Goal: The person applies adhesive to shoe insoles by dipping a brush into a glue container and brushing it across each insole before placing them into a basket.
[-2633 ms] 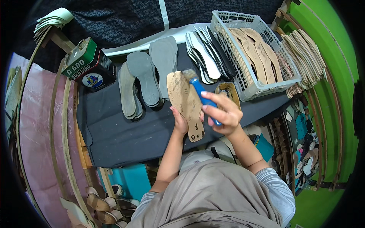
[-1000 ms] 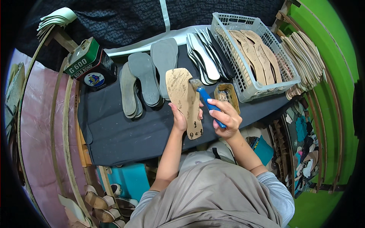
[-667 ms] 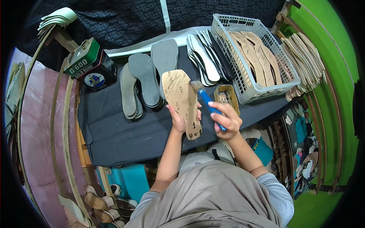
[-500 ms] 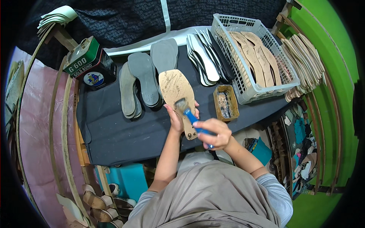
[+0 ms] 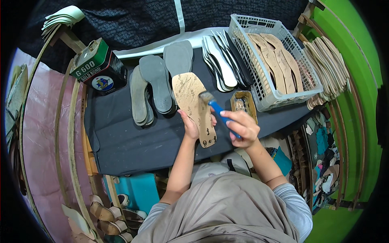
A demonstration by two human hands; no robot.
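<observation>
1. Two hands are working in my head view, above the dark table (image 5: 121, 146).
2. My left hand (image 5: 190, 124) is grasping the tan sole (image 5: 189, 90) by its narrower part, thumb along the left edge, fingertips showing at the right.
3. My right hand (image 5: 244, 128) is clasping the blue-handled brush (image 5: 219, 110); its bristles are hanging at the sole's right edge, and I am not managing to tell whether they are touching.
4. Grey soles (image 5: 155, 77) are lying beyond my left hand.
5. One small box (image 5: 251, 104) is sitting just beyond my right hand, near the basket (image 5: 283, 98).
</observation>
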